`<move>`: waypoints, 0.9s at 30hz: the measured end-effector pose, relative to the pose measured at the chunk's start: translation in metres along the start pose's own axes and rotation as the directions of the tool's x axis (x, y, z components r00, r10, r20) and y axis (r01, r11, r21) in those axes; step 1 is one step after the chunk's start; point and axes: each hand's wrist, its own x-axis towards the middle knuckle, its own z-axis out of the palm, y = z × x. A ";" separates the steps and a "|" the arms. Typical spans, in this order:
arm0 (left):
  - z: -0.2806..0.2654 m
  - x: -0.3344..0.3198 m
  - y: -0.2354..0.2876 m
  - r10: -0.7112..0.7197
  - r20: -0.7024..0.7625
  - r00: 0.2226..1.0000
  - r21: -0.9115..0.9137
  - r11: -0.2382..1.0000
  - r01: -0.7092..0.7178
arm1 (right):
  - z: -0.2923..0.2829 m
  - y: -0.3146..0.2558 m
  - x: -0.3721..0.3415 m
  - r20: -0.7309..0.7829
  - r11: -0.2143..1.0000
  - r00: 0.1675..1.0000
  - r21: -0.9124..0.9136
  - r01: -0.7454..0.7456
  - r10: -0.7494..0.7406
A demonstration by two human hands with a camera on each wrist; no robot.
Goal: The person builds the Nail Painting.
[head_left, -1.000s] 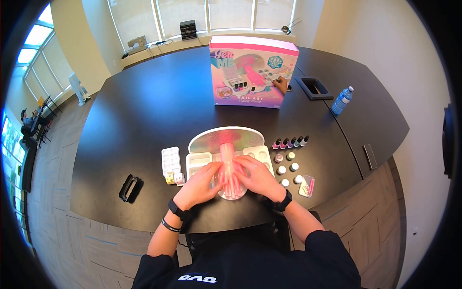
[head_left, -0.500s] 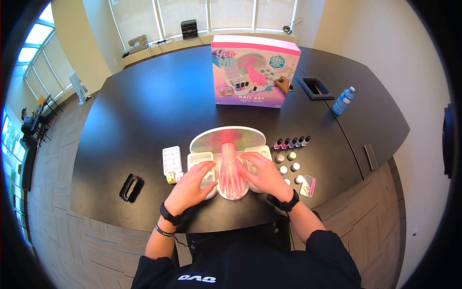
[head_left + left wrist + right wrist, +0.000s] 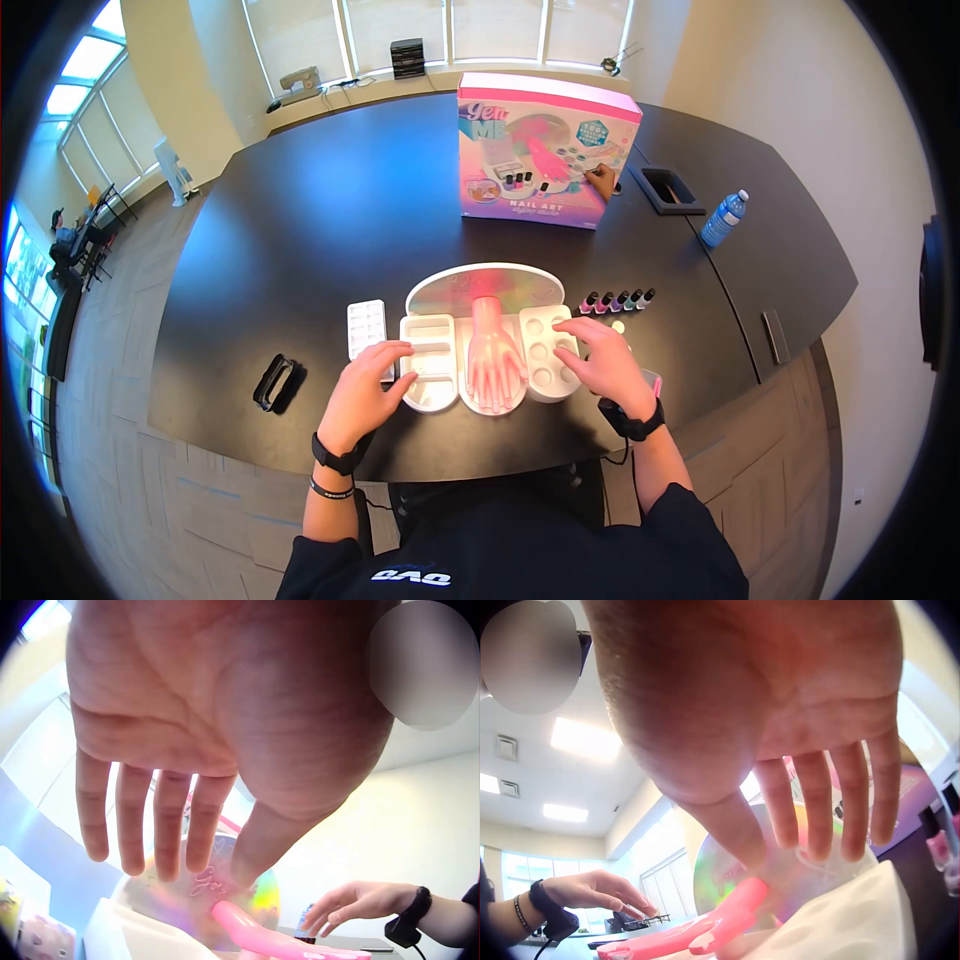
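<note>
A pink model hand (image 3: 491,360) lies palm down, fingers toward me, in the middle of a white nail-art stand with an iridescent back panel (image 3: 440,291). My left hand (image 3: 360,400) hovers at the outer edge of the left compartment tray (image 3: 430,376), fingers spread and nothing held. On the other side my right hand (image 3: 615,375) is over the edge of the right tray with round wells (image 3: 540,352), its fingers loosely extended. Both wrist views show bare palms, the left palm (image 3: 225,697) and the right palm (image 3: 780,697), with the pink hand below.
Several nail polish bottles (image 3: 618,301) stand in a row at the right; small jars are mostly hidden by my right hand. A white palette (image 3: 366,325) is left of the stand, a black band-like object (image 3: 277,383) farther left. Behind are a toy box (image 3: 545,160) and a water bottle (image 3: 724,220).
Both hands have left the pink model hand and drawn apart, the left going left and the right going right. Both side trays now show more fully. The head view has shifted slightly.
</note>
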 end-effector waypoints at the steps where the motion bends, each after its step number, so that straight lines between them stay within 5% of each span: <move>1: -0.002 -0.001 -0.003 -0.015 -0.019 1.000 0.004 1.000 0.015 | -0.003 0.001 -0.002 0.004 1.000 1.000 0.002 0.005 -0.005; 7: -0.030 0.006 -0.054 -0.050 -0.209 0.977 0.071 0.995 0.067 | -0.013 0.012 -0.010 0.017 1.000 1.000 -0.007 -0.019 0.019; 14: -0.051 0.031 -0.103 -0.118 -0.229 0.966 0.136 0.979 0.152 | -0.017 0.010 -0.014 0.034 0.999 0.999 -0.035 -0.016 0.018; 27: -0.046 0.063 -0.162 -0.321 0.180 0.930 0.179 0.940 0.290 | -0.017 0.010 -0.016 0.000 1.000 1.000 -0.013 0.026 -0.026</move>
